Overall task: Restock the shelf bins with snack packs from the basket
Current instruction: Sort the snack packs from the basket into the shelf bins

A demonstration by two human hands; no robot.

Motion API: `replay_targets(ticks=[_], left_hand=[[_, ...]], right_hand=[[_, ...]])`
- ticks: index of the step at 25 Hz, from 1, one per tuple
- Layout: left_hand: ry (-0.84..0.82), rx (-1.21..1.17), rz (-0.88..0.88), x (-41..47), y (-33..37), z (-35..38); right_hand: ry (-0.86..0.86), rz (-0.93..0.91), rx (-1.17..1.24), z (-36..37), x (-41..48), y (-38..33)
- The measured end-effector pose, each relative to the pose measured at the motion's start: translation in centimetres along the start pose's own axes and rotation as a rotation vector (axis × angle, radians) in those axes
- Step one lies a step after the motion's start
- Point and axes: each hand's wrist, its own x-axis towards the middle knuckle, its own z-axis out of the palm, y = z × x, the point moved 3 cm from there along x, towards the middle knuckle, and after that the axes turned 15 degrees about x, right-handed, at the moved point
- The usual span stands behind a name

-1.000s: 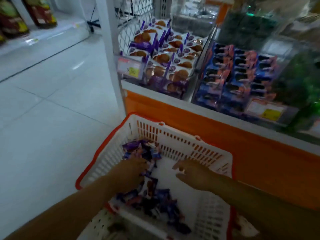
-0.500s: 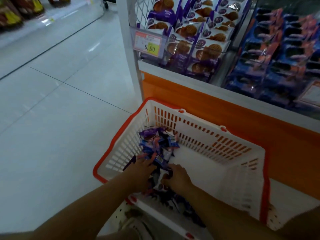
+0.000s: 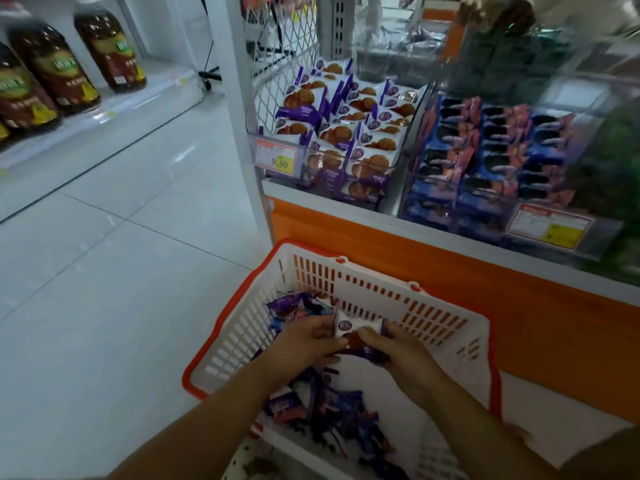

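Snack pack (image 3: 358, 328) gripped by curled fingers of left hand (image 3: 310, 342) and right hand (image 3: 400, 353) over white basket (image 3: 242, 336) of loose packs (image 3: 332, 410), lower centre; matching waffle packs (image 3: 349, 133) fill shelf bin (image 3: 268, 98), upper centre.

The white slotted basket (image 3: 433, 308) with an orange rim sits upright, open-topped. Over its middle, a white-and-purple waffle snack pack (image 3: 356, 328) is pinched between the left hand (image 3: 308, 344) and the right hand (image 3: 400, 353). Loose purple and blue packs (image 3: 332, 407) are heaped along the basket's left side. Beyond the basket, a clear shelf bin (image 3: 322, 181) holds matching packs standing upright.
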Motion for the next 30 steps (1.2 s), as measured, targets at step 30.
replay_targets(ticks=[30], left_hand=[[0.476,-0.085,0.375,0.1,20.0,-13.5]], right_hand=[[-0.006,-0.657,-0.671,14.0,1.3,-25.3]])
